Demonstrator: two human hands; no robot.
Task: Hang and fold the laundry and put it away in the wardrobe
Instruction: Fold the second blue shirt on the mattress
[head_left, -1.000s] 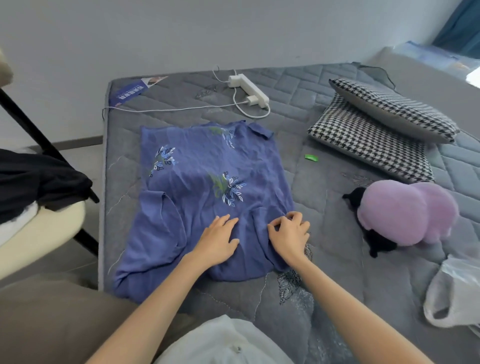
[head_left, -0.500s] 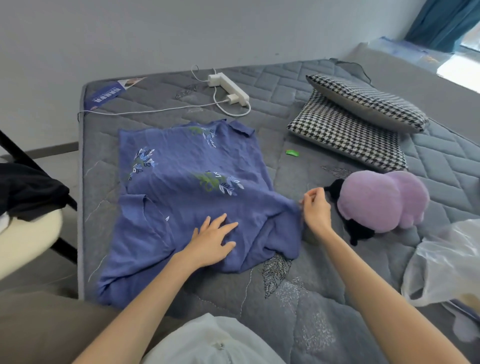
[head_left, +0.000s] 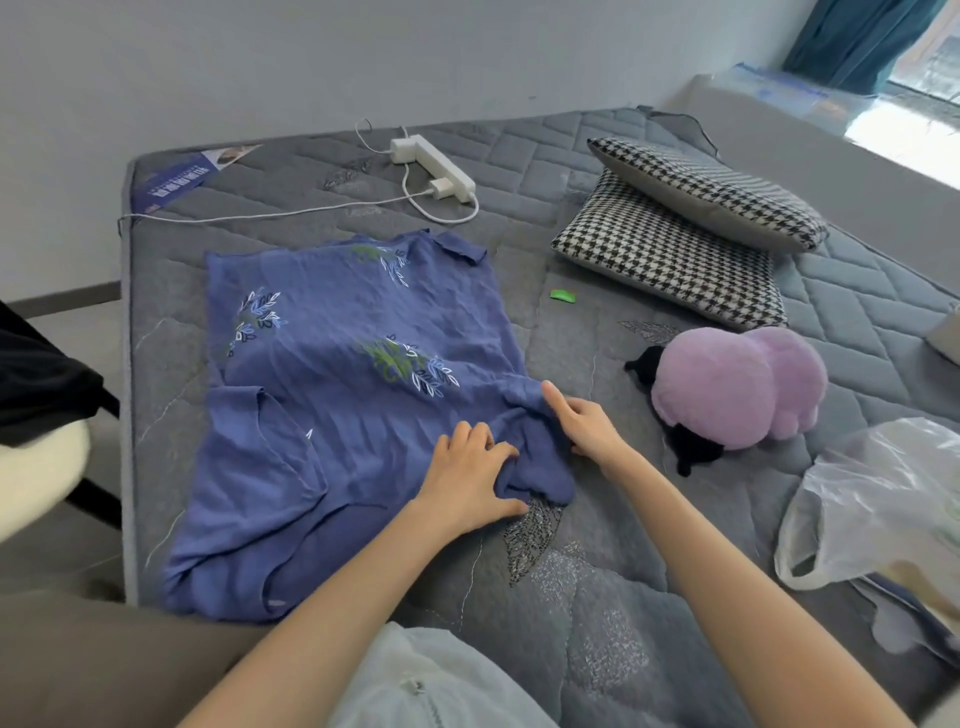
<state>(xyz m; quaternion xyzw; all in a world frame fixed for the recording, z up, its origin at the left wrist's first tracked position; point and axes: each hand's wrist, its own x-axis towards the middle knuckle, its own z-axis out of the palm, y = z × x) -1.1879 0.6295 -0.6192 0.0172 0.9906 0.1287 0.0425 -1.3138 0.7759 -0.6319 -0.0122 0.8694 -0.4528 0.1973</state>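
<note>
Shirt (head_left: 353, 395) lying spread on mattress (head_left: 597, 597), looking thin, floppy, light. Left hand (head_left: 467, 478) fingers curling round bunched near corner, right hand (head_left: 584, 428) pinching it too, index sticking out. Probably best grabbing seams.

Noted a grey quilted mattress (head_left: 675, 597) with a blue label (head_left: 176, 182) at its far left corner. Saw a white power strip (head_left: 434, 166) near the far edge, a plug in its side, and a white cable (head_left: 291, 210) trailing left across the quilting. Found two houndstooth pillows to the right, the upper pillow (head_left: 711, 192) tilted across the lower pillow (head_left: 670, 254). Spotted a small green scrap (head_left: 563, 295) on the quilting just left of the lower one. Made out a purple plush toy (head_left: 727, 389) with black parts, nearer than the pillows, and a crumpled clear plastic bag (head_left: 883, 499) at the right edge. Glimpsed a teal curtain (head_left: 857, 41) top right and a cream seat pad (head_left: 36, 473) far left.
</note>
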